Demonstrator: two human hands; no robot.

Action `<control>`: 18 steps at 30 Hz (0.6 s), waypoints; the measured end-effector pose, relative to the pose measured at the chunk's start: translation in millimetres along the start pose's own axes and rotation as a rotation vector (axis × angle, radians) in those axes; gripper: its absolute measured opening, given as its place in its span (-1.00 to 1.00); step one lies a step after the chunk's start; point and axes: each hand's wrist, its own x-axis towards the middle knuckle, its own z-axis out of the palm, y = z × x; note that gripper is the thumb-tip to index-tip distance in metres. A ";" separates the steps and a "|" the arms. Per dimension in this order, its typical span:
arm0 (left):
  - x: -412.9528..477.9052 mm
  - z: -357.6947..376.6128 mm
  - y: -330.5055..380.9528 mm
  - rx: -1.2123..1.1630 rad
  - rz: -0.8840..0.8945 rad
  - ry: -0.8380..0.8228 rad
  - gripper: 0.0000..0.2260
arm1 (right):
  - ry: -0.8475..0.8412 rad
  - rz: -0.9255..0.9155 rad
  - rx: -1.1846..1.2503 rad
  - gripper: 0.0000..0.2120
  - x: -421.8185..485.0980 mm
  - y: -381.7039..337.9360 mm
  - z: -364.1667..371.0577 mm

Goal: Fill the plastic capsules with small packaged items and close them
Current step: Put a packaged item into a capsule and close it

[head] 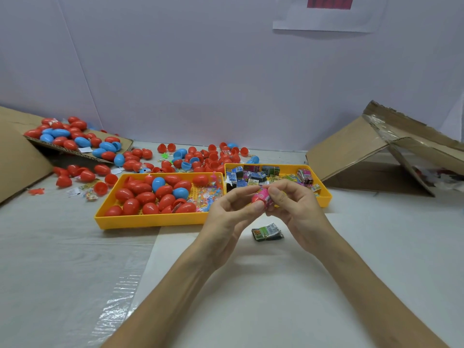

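left hand (pixel 226 214) fingers (pixel 241 195) curl round red capsule (pixel 258 198) | right hand (pixel 295 209) fingers (pixel 277 197) pinch pink packet (pixel 268 200) against it | capsule likely light, stiff, slick; grip at widest girth

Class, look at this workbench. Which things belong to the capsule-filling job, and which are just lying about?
Belongs to the job:
- red capsule, held by left hand and right hand
- spare capsules in the left yellow tray
- packaged items in the right yellow tray
- loose packet beneath the hands

Just lying about:
- cardboard box
- paper sheet on the wall
- clear plastic film
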 end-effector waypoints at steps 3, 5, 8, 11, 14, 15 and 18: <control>0.5 0.2 -0.5 0.011 0.001 -0.004 -0.65 | 0.008 0.003 0.000 -0.87 -0.4 -0.8 0.8; 0.7 1.1 -0.7 0.045 0.018 -0.008 -0.66 | 0.021 0.013 0.000 -0.84 -0.9 -1.6 1.1; 0.3 2.0 -1.1 0.183 0.074 -0.016 -0.60 | 0.034 0.021 0.000 -0.80 -1.1 -1.7 1.2; -0.1 2.2 -1.6 0.289 0.123 0.001 -0.55 | 0.053 0.017 -0.074 -0.75 -1.4 -1.4 1.6; -1.5 3.3 -1.9 0.335 0.133 -0.005 -0.56 | 0.063 0.023 -0.083 -0.71 -1.1 -1.9 1.5; -1.5 3.4 -2.2 0.334 0.131 -0.008 -0.56 | 0.069 0.028 -0.076 -0.70 -1.0 -1.8 1.1; -1.6 3.9 -2.3 0.332 0.123 -0.017 -0.56 | 0.079 0.028 -0.081 -0.73 -0.2 -0.7 -0.1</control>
